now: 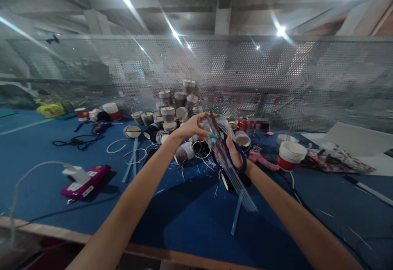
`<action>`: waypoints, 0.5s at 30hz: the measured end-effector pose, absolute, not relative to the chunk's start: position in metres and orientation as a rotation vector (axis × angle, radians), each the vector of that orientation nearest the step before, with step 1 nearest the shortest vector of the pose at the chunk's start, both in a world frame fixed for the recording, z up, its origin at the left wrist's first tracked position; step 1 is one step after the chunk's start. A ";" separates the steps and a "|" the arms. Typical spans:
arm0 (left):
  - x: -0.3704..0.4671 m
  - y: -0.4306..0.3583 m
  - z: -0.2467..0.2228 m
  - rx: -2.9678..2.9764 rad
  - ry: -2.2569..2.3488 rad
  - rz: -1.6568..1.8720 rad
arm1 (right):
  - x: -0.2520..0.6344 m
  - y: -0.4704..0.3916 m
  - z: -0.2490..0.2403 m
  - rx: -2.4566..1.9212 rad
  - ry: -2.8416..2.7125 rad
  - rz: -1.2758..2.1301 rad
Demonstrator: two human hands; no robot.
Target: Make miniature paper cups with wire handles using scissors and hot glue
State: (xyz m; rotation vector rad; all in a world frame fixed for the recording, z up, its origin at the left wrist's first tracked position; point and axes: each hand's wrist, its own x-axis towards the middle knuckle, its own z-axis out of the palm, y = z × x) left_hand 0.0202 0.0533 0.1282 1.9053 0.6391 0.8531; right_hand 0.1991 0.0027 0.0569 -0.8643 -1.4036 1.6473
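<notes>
My left hand (193, 127) reaches over the middle of the table, its fingers closed round the upper part of a bundle of clear plastic strips (238, 182). A teal tip shows at its thumb. In my right hand (235, 152) is a pair of scissors (243, 157) with dark blue handles; the blades point up and away, close to my left fingers. The strips slant down past the scissors toward me, partly hidden at the top. Whether the blades touch them I cannot tell. One separate clear strip (236, 217) hangs or lies below the bundle.
Small grey-white pails (168, 114) with wire handles are piled behind my hands. White rings (135, 155) and clippings lie around. A purple power strip (87, 182) is at left; a pink glue gun (264, 160), stacked paper cups (291, 155) and a red can (243, 123) are at right.
</notes>
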 end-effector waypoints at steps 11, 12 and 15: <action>0.021 0.056 0.126 1.954 0.625 0.848 | 0.195 -0.004 0.064 -0.984 -1.543 1.295; 0.021 0.055 0.126 1.955 0.630 0.834 | 0.196 -0.004 0.064 -1.001 -1.547 1.243; 0.020 0.057 0.125 1.951 0.670 0.834 | 0.200 -0.003 0.068 -1.095 -1.527 1.226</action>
